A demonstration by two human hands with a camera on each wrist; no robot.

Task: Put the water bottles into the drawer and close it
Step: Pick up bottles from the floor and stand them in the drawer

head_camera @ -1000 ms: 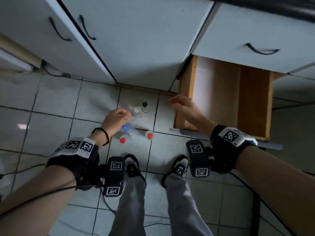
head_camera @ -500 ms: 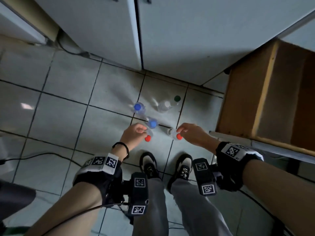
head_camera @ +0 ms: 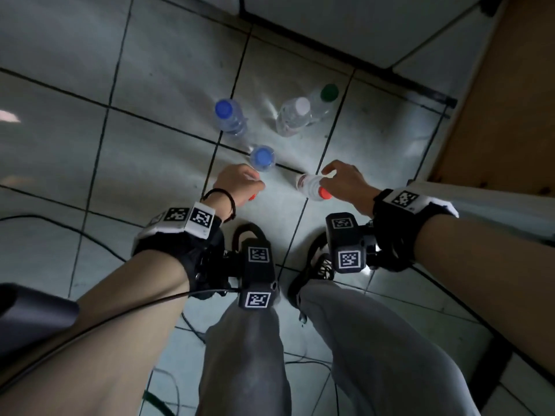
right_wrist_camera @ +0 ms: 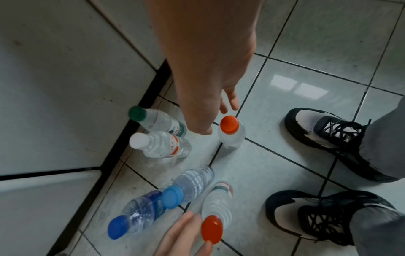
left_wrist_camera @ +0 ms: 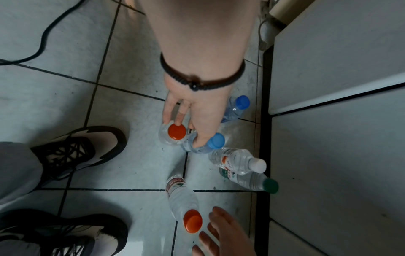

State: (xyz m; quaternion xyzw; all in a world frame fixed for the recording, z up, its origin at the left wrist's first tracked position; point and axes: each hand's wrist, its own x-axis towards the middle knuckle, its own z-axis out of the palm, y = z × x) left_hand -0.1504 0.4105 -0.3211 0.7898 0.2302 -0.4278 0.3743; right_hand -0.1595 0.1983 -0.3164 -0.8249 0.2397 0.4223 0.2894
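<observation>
L hand (head_camera: 237,184) fingers curled at one red-cap bottle (left_wrist_camera: 176,131); R hand (head_camera: 342,183) closing on the other (head_camera: 313,187), grip unsure. Take both by the neck, lift straight. Four more bottles beyond on floor (head_camera: 150,70); drawer (head_camera: 510,100) open far right.

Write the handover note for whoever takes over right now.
Left hand: fingers and thumb round the neck of the left red-capped bottle.
Right hand: open, fingers beside the right red-capped bottle.
Also on the floor: blue-capped bottles, white-capped bottle, green-capped bottle.
Drawer: open, at right.
Done: none lifted.
Left: stow all six, close it.
</observation>
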